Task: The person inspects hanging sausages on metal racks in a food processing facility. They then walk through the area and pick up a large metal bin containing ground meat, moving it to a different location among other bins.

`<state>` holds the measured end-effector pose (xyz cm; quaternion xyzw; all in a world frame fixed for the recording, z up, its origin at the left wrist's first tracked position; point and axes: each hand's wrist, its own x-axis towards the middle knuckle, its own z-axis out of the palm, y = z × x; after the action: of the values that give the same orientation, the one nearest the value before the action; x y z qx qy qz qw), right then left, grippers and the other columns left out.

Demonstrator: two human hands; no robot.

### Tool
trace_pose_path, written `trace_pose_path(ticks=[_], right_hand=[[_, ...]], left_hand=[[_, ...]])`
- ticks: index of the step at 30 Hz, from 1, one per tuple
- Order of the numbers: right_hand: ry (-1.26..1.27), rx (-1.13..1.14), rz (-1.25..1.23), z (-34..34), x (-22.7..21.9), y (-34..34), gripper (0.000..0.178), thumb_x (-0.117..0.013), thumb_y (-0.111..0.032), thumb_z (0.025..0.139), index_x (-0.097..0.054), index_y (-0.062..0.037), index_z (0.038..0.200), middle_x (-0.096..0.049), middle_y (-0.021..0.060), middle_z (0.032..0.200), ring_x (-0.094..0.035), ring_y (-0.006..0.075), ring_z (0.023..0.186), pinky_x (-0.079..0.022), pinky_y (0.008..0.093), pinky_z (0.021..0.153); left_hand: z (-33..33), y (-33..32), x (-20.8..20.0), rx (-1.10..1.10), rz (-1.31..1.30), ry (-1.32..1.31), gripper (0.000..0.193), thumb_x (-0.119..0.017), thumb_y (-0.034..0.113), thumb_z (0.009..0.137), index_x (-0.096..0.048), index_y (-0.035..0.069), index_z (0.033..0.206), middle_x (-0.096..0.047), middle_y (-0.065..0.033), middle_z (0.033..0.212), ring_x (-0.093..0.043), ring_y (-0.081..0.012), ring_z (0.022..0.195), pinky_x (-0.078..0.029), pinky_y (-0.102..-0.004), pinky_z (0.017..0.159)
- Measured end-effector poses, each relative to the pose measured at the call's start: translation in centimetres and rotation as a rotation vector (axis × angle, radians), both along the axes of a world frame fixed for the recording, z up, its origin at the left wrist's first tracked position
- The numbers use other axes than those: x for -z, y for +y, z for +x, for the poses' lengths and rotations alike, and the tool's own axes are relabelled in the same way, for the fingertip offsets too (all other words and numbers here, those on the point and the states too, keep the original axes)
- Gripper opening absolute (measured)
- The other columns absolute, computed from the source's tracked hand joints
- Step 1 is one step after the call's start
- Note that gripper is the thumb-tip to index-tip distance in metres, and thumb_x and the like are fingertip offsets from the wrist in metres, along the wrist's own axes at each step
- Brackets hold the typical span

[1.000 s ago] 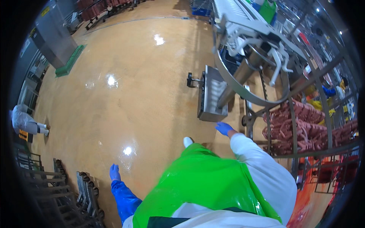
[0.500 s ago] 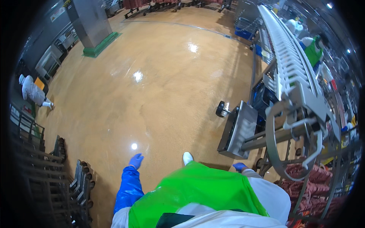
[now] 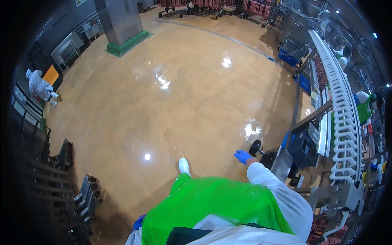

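Observation:
My right hand (image 3: 243,156), in a blue glove, reaches forward over the floor with its fingers stretched out and nothing in them. Nearest to it is a black wheel (image 3: 255,148) at the foot of the conveyor machine. Of my left arm only a blue patch of sleeve or glove (image 3: 139,221) shows beside my green apron (image 3: 212,200); its fingers are hidden. A white boot (image 3: 183,165) of mine stands forward on the tan floor (image 3: 163,114).
To the right runs a conveyor (image 3: 342,122) with white hooks, a dark crate (image 3: 304,148) beneath it. Wheeled racks (image 3: 83,196) line the near left. A steel pillar (image 3: 122,20) rises far left, a person in white (image 3: 38,85) nearer. Racks of reddish strands (image 3: 216,4) stand behind.
My right hand has swung forward and left, while the left has drawn back beside the apron. The conveyor and wheel have shifted in view as I moved, and a different boot placement shows.

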<state>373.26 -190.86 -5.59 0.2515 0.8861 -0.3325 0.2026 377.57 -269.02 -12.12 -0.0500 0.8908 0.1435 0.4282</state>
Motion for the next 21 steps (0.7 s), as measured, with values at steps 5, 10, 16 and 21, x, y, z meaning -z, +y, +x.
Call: trace_pose_path(ticks=[5,10,16,21], right_hand=[[-0.168,-0.192,-0.001,-10.0,0.3,-1.3,0.064,-0.05,-0.051,0.088,-0.051,-0.0041,0.131,-0.047,0.0163,0.139,-0.044,0.0318,0.129,-0.033,0.0395,0.108],[-0.096,0.02,-0.003,-17.6,-0.8,3.0,0.064,-0.05,-0.05,0.088,-0.051,-0.0022,0.131,-0.048,0.0172,0.138,-0.045,0.0325,0.128,-0.033,0.0394,0.108],[-0.052,0.258,0.062,-22.9,1.2,9.9,0.059,-0.051,-0.046,0.089,-0.057,0.0018,0.123,-0.057,0.0182,0.128,-0.052,0.0337,0.12,-0.04,0.0376,0.102],[-0.546,0.235,-0.007,-29.3,5.0,15.8,0.054,-0.045,-0.046,0.09,-0.059,-0.0022,0.118,-0.06,0.0222,0.119,-0.057,0.0337,0.112,-0.042,0.0418,0.098]], left_hand=[[-14.7,-1.4,0.1,0.149,-0.055,0.053,0.022,-0.051,0.023,0.087,-0.067,0.008,0.089,-0.067,-0.0152,0.094,-0.064,-0.0328,0.088,-0.051,-0.0438,0.076],[-42.6,0.7,-3.2,0.412,-0.22,0.637,0.019,-0.053,0.021,0.086,-0.066,0.007,0.087,-0.067,-0.0138,0.086,-0.065,-0.0306,0.08,-0.052,-0.042,0.069],[-68.8,17.1,-7.0,-0.207,0.476,0.507,0.051,-0.055,0.035,0.089,-0.056,-0.002,0.124,-0.057,-0.0184,0.127,-0.052,-0.0284,0.121,-0.039,-0.0353,0.103],[-78.5,29.5,-7.5,0.13,0.395,0.391,0.052,-0.056,0.038,0.089,-0.056,0.002,0.125,-0.057,-0.0187,0.128,-0.053,-0.0298,0.12,-0.039,-0.0362,0.103]])
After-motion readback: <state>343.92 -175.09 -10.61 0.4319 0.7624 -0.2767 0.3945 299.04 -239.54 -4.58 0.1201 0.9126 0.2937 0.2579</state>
